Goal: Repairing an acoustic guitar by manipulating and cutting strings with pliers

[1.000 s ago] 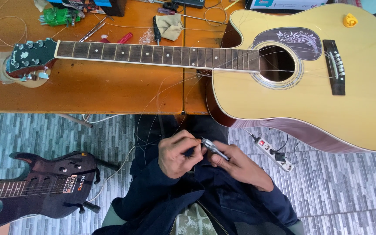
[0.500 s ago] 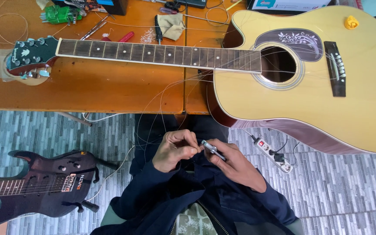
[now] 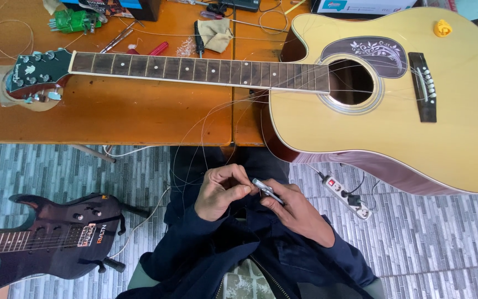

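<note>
A large natural-wood acoustic guitar with a dark fingerboard (image 3: 394, 105) lies across the orange-brown wooden table (image 3: 117, 119), its body overhanging the table's near right corner and its green headstock near the left edge. A small yellow plastic peg winder (image 3: 442, 27) rests on the guitar's top. Along the far edge lie a beige cloth (image 3: 217, 34), a black-handled screwdriver (image 3: 198, 37) just beside it, and a green plastic tool (image 3: 73, 21) at the far left corner. On the grey tiled floor (image 3: 443, 243), a black electric guitar (image 3: 45, 238) lies left, a white power strip (image 3: 345, 195) right.
</note>
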